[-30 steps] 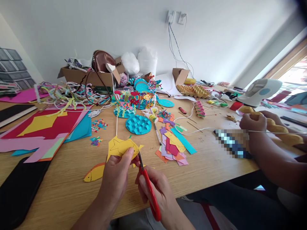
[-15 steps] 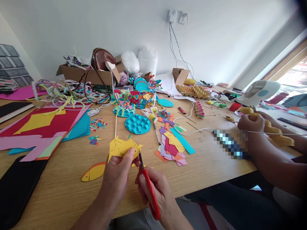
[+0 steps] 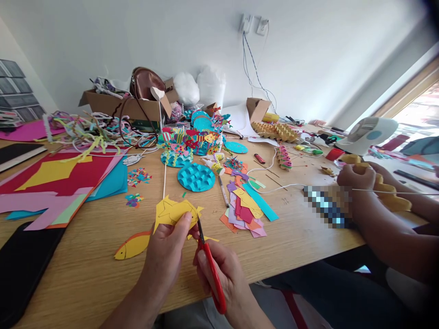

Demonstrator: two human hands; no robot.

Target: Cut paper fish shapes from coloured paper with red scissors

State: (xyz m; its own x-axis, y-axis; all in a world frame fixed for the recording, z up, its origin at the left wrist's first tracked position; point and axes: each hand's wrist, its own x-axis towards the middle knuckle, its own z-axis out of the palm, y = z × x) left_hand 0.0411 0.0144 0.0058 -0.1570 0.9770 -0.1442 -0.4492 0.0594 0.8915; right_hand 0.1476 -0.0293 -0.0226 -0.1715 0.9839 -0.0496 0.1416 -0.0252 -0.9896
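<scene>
Between the thumb and fingers of my left hand (image 3: 168, 249) is a piece of yellow paper (image 3: 171, 212) with a fish outline drawn on it. My right hand (image 3: 224, 269) grips red-handled scissors (image 3: 214, 276), their blades at the right end of the paper, by the drawn fish's head. How far apart the blades are is hard to see. A yellow and orange paper fish (image 3: 133, 246) lies on the table, partly behind my left hand. Right of the paper lies a pile of coloured scraps (image 3: 245, 212), one yellow with a drawn fish.
Stacked coloured sheets (image 3: 99, 178) and a black phone-like slab (image 3: 29, 269) lie left. Blue decorated paper crafts (image 3: 197, 177), a pen (image 3: 224, 192) and glue bottles (image 3: 216, 165) stand or lie ahead. At right, another person's hands (image 3: 358, 176) hold a yellow egg-carton strip.
The view has shifted slightly. My hands keep nearly the same pose, with the scissors still at the paper's right end. The other person's egg-carton strip has moved a little.
</scene>
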